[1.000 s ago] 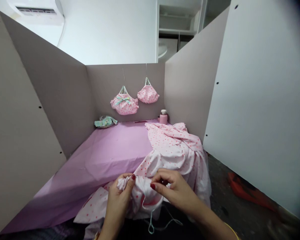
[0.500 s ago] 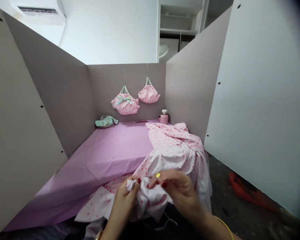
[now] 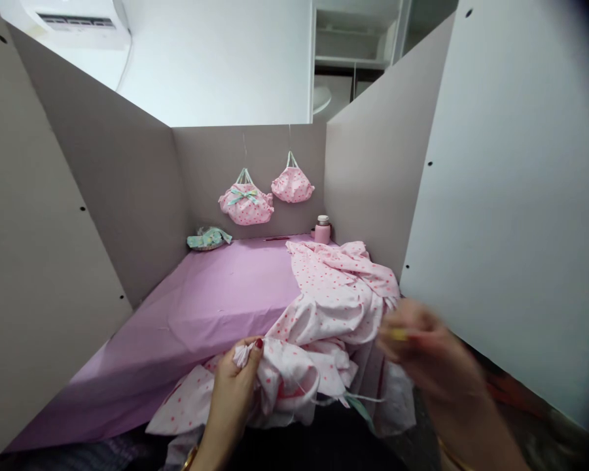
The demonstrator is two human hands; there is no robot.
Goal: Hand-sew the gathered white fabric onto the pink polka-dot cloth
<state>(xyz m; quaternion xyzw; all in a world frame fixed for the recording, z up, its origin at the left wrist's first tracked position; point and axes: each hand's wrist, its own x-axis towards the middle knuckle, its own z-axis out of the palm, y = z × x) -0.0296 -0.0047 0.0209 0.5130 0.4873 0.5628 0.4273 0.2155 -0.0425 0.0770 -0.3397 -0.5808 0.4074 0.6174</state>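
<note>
Low in the middle, my left hand (image 3: 235, 376) is closed on gathered white-and-pink polka-dot fabric (image 3: 289, 373), with a small pleated bunch showing between thumb and fingers. The fabric hangs over the near edge of the bed-like surface and runs back up to the right. My right hand (image 3: 417, 340) is raised apart from the gathered part, at the right, and smeared by motion. Its fingers look curled together; whatever they pinch cannot be made out. A pale green ribbon (image 3: 360, 411) and a thin white cord (image 3: 368, 397) hang below the fabric.
A purple sheet (image 3: 226, 275) covers the surface, walled by grey panels (image 3: 377, 137). Two pink dotted fabric pieces (image 3: 247, 206) hang at the back. A pink bottle (image 3: 322, 232) stands back right, and a green patterned bundle (image 3: 209, 239) lies back left.
My right hand has swung right and slightly up, away from the left hand. The left hand has shifted slightly left, still gripping the fabric. The green ribbon now shows.
</note>
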